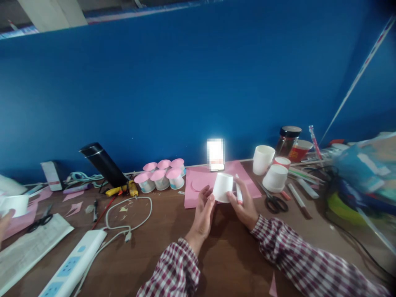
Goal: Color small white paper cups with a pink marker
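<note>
A plain white paper cup [222, 188] is held between my two hands above the table, its narrower end up and slightly tilted. My left hand [201, 216] has its thumb and fingers closed on the cup's lower left side. On the other side, my right hand [245, 205] touches the cup with its thumb and also grips a white marker [239, 190] with a red end. Under and behind the cup lie pink paper sheets [244, 178], with a round pink piece [198, 184] on them.
Several cups with pink paper tops [160, 179] stand left of the sheets. On the right are white cups [275, 178], scissors [276, 203] and a lidded jar [288, 140]. A power strip [74, 262], a cable and a black bottle [105, 165] lie left. Another person's hand [5, 220] holds a cup.
</note>
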Tool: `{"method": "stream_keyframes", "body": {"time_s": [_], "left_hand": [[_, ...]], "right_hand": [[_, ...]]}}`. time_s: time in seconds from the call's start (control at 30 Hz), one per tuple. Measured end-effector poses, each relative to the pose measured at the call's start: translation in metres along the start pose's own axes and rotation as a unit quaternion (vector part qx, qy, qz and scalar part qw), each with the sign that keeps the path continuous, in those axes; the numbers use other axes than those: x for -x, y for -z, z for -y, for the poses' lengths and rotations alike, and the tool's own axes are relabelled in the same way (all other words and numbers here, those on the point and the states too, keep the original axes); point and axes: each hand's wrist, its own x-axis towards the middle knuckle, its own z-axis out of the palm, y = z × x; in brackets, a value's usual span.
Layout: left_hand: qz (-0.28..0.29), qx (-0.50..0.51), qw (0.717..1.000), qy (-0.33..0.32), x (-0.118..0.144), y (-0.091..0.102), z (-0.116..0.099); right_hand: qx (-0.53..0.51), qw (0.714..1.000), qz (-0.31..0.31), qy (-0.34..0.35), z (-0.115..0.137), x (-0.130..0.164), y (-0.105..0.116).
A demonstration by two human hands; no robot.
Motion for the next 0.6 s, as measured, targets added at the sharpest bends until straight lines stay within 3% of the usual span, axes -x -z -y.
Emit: {"method": "stream_keyframes", "body": {"time_s": [0.23,0.6], "left_hand": [[0.052,0.024,0.998,0.023,0.0045,-0.0084,-0.0083],[0.064,-0.023,0.997,0.025,0.0039,-0.0035,-0.0073]], "right_hand": [[-0.013,0.995,0.096,0.019,0.0070,0.0080,0.0006],[0.014,0.995,0.095,0.027,0.0068,0.0053,0.0004]]}}
